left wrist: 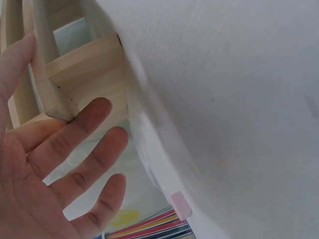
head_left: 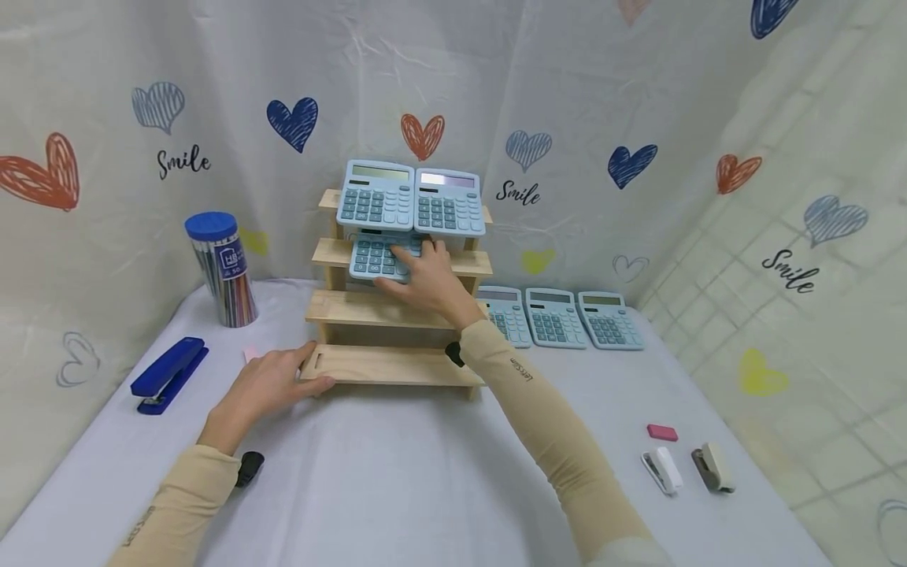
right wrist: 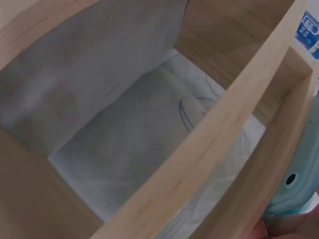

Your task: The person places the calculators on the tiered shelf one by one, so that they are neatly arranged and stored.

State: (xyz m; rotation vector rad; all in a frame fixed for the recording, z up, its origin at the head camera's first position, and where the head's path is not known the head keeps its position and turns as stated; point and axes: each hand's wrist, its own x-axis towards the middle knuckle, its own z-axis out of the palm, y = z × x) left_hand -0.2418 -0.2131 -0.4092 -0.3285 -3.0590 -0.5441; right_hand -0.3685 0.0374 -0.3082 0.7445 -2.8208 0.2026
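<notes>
A tiered wooden display stand [head_left: 386,364] stands on the table. My left hand [head_left: 272,382] grips the left end of its lowest step, thumb along the front; in the left wrist view, the other fingers [left wrist: 89,164] spread beside the stand's end. Two light blue calculators [head_left: 375,194] lean side by side on the top step. On the step below, my right hand [head_left: 432,279] holds another light blue calculator [head_left: 372,256], thumb at its lower edge and fingers over the keys. Part of it is hidden by the hand. A corner of a calculator [right wrist: 299,174] shows in the right wrist view.
Several light blue calculators [head_left: 556,319] lie in a row right of the stand. At left are a pencil tub [head_left: 225,268] and a blue stapler [head_left: 170,376]. A pink eraser [head_left: 662,432] and two small staplers [head_left: 662,470] lie at the right.
</notes>
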